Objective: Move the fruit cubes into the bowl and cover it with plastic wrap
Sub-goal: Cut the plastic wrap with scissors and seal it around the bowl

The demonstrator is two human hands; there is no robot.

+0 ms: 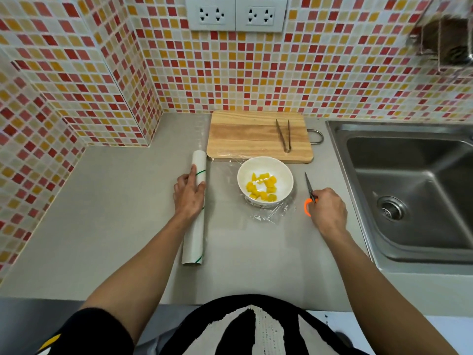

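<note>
Head view had the white bowl (265, 181) dead centre, fruit cubes (263, 187) already inside, a plastic wrap sheet (268, 213) over and around it. Left hand (189, 193) lay on the wrap roll (195, 208) at nine o'clock, fingers lightly curled over it. Right hand (329, 210) pinched the scissors (310, 194) at three o'clock. Roll's long axis ran twelve-to-six. Film looked light, limp and clingy; best taken by its edges.

Metal tongs (284, 135) lie on a wooden cutting board (245, 135) beside a steel sink (409, 180); wall sockets (235, 12) above.
</note>
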